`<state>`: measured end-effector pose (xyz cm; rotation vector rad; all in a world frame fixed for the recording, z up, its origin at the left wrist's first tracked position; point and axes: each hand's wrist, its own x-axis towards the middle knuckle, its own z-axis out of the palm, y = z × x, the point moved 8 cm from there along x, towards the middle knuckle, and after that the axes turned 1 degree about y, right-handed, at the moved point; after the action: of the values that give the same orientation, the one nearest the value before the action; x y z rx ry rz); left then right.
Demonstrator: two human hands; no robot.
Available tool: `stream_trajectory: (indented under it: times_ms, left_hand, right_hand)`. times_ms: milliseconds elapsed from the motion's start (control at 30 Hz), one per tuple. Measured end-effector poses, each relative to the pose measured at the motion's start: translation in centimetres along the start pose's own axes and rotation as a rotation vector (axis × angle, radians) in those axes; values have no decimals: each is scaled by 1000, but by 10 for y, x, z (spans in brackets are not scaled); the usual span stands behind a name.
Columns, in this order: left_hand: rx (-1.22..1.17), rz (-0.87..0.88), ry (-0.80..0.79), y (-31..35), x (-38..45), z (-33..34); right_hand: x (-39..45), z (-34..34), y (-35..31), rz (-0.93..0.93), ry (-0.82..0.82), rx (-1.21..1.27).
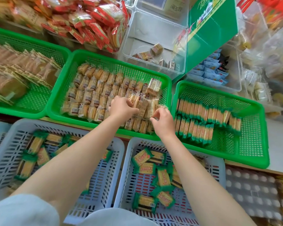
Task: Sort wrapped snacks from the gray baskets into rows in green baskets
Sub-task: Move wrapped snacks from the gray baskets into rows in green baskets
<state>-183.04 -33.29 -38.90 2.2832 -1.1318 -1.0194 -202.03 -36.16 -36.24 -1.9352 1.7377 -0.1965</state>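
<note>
Both hands work inside the middle green basket (67, 82), which holds rows of clear-wrapped yellow biscuit packs (95, 90). My left hand (122, 107) grips several of these packs (138, 101) near the basket's right end. My right hand (162, 119) pinches the crinkled edge of a clear wrapper (160, 107) beside them. The right green basket (252, 144) carries two rows of green-edged packs (203, 115). Two gray baskets lie nearest me: the left one (108, 168) and the right one (216, 167), each with loose green-wrapped snacks (163, 176).
A third green basket (39, 98) at the left holds flat round cakes. Behind are a pile of red-wrapped snacks (91, 25), a clear bin (153, 38) with a few small packs, a green carton (212, 30) and bagged goods at the right.
</note>
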Motion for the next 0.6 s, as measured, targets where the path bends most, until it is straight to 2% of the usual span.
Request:
stream_trajectory:
  times_ms: [167,300,367,467,600]
  left_hand:
    - [29,64,111,2,-11,-11]
    - [-107,37,62,-2,-15,-13]
    - [-146,42,26,-5,-15,-14]
    - [-205,40,7,-15,-19,-27]
    - [-413,-15,77,-44,-20,-53]
  right_hand:
    - [5,-16,-3,-9,20,25]
    - [10,-36,-11,-4,112,189]
    - [10,-42,-19,-19,118,196]
    - [10,-35,-27,-7,66,128]
    - [8,-1,-13,82,-62,-104]
